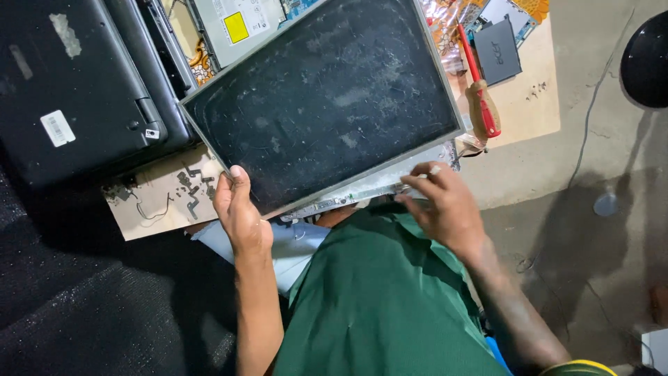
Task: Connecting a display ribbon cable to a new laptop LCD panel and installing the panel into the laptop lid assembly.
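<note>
A bare laptop screen panel (327, 97), dark and dusty with a thin metal frame, is tilted above my lap. My left hand (240, 212) grips its lower left edge, thumb on the glass. My right hand (445, 202) pinches the panel's lower right edge, where a narrow circuit strip (348, 198) runs along the bottom. My green garment (383, 299) fills the foreground below the panel.
A black laptop base (76, 83) lies upper left with an optical drive (236, 28) beside it. Small metal brackets and screws (191, 188) rest on a pale board. A red-handled screwdriver (480, 101) and a black battery (497, 52) lie upper right. A cable (588, 118) crosses the concrete floor.
</note>
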